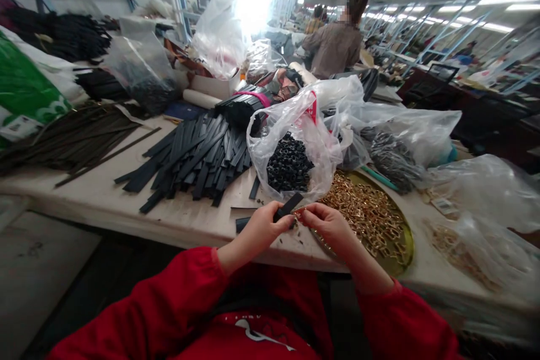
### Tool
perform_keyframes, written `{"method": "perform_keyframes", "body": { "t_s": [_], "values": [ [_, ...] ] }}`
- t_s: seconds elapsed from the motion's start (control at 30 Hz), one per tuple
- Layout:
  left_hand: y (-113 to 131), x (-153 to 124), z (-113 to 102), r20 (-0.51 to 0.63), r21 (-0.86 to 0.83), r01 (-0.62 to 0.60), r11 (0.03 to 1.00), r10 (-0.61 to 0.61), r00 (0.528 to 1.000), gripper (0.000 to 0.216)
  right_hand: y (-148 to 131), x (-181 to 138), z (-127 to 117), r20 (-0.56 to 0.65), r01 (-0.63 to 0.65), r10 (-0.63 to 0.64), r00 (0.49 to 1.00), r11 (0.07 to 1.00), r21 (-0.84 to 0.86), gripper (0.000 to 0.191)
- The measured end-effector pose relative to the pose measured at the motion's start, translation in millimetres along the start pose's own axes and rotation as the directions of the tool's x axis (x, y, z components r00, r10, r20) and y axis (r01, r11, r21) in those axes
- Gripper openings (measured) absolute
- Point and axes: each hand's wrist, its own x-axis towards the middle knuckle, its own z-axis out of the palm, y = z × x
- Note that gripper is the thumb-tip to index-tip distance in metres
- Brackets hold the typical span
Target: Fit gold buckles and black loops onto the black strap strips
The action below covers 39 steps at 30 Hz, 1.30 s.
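Presently, L hand (pixel 265 223) grips blk strap (pixel 292 203) above worktop (pixel 107 195); R hand (pixel 327 222) pinches small gold-col. fitting (pixel 300 211) just beside strap, near round tray (pixel 408 244) of metal loops (pixel 367 214); strap-fitting contact unclear.

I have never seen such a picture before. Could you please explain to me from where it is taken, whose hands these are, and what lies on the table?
There is no machine here. The camera is worn on a person's head and looks forward and down, so you see that person's own bare hands and red sleeves.

The left hand holds a flat black strip. The right hand has its fingertips pinched together near the strip's end; what is between them is too small to name surely.

On the table lie a pile of black strips, an open plastic bag with small black pieces, and a round tray of gold-coloured pieces. Another person is farther back.
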Motion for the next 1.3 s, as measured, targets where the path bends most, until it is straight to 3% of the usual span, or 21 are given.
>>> {"method": "perform_keyframes", "body": {
  "t_s": [0.1,0.2,0.43,0.7,0.87,1.0,1.1,1.2,1.3],
  "values": [
    [-1,6,-1,-0.032,0.052,0.002,0.999,0.000,0.999,0.018,-7,-2,26,0.033,-0.085,0.079,0.996,0.943,0.323,0.023],
    [-6,5,-4,-0.053,0.140,0.017,0.990,-0.010,0.999,0.016,-5,5,41,0.030,-0.120,0.120,0.992,0.884,0.452,0.021],
    [-16,7,-5,-0.011,0.536,0.009,0.844,-0.004,1.000,0.014,19,12,49,0.191,-0.304,0.240,0.952,0.819,0.486,0.018],
    [-14,6,-3,0.048,0.669,-0.057,0.741,0.033,0.998,0.021,21,11,51,0.070,-0.223,0.214,0.974,0.882,0.416,0.027],
    [-14,-2,1,0.022,0.548,-0.079,0.832,0.081,0.997,0.020,20,7,55,0.027,-0.160,0.166,0.986,0.877,0.453,0.022],
    [-14,-2,-4,-0.036,0.217,0.022,0.976,-0.015,0.999,0.018,13,-3,48,0.110,-0.154,0.120,0.987,0.907,0.392,0.023],
    [-9,-1,-11,-0.052,0.026,0.095,0.995,-0.094,0.994,0.019,8,-15,43,0.194,-0.144,0.086,0.977,0.939,0.312,0.024],
    [-3,-6,-13,-0.024,-0.030,0.168,0.985,-0.169,0.985,0.021,6,-24,44,0.109,-0.036,-0.004,0.994,0.932,0.361,0.018],
    [0,-15,-10,0.031,-0.050,0.190,0.981,-0.189,0.982,0.023,6,-30,50,0.013,0.000,-0.006,1.000,0.892,0.452,0.024]
  ]
}}
